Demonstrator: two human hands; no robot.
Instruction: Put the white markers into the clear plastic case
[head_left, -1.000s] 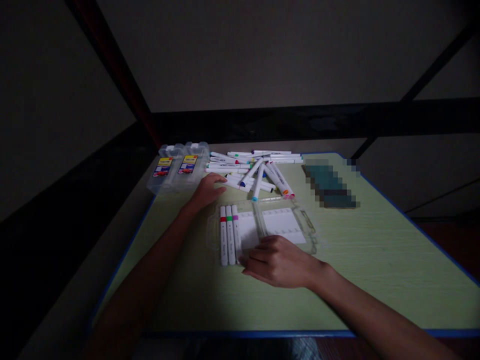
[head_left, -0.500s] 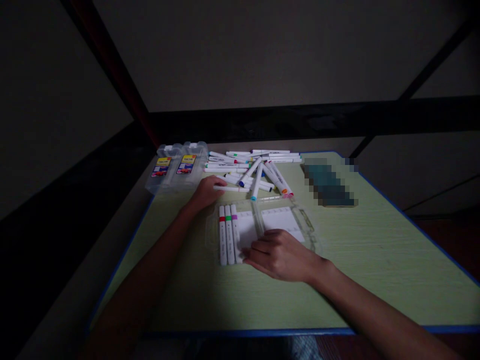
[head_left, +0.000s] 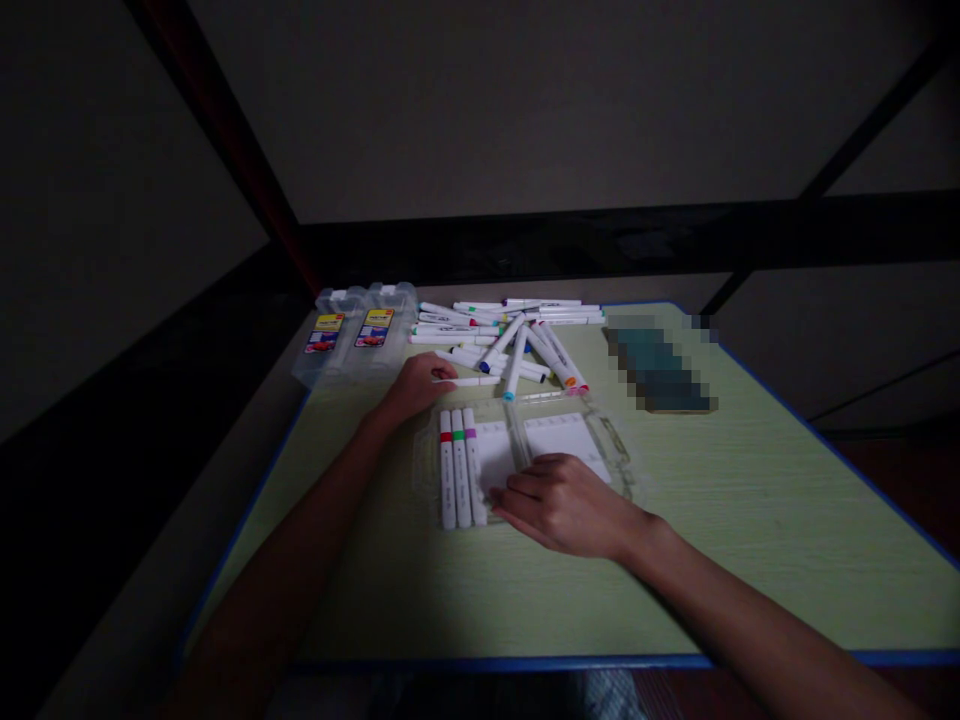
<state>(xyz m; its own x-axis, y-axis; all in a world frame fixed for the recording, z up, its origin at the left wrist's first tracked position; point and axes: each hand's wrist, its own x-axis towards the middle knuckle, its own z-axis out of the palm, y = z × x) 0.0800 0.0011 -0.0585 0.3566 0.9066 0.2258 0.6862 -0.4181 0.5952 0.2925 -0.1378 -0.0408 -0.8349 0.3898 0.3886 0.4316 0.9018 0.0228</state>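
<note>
My left hand (head_left: 418, 387) is closed in a pinch round the near end of a white marker (head_left: 484, 380), which points right at the front of the loose marker pile (head_left: 517, 345). Below it lies an opened clear plastic case (head_left: 517, 440) with white inserts. Three white markers with red (head_left: 448, 480), green (head_left: 460, 480) and purple (head_left: 474, 475) bands stand side by side in its left half. My right hand (head_left: 566, 505) rests over the case's front middle, fingers curled and closed. Its fingertips are close to the purple-banded marker; whatever they grip is hidden.
Two clear plastic cases (head_left: 352, 350) with colourful labels stand at the table's back left. A pixelated dark, flat object (head_left: 660, 370) lies at the right. The light green table (head_left: 750, 540) has a blue edge, and a dark wall rises behind it.
My left hand has shifted slightly right along the marker it holds. My right hand has barely moved, and the case and its three markers stay as they were.
</note>
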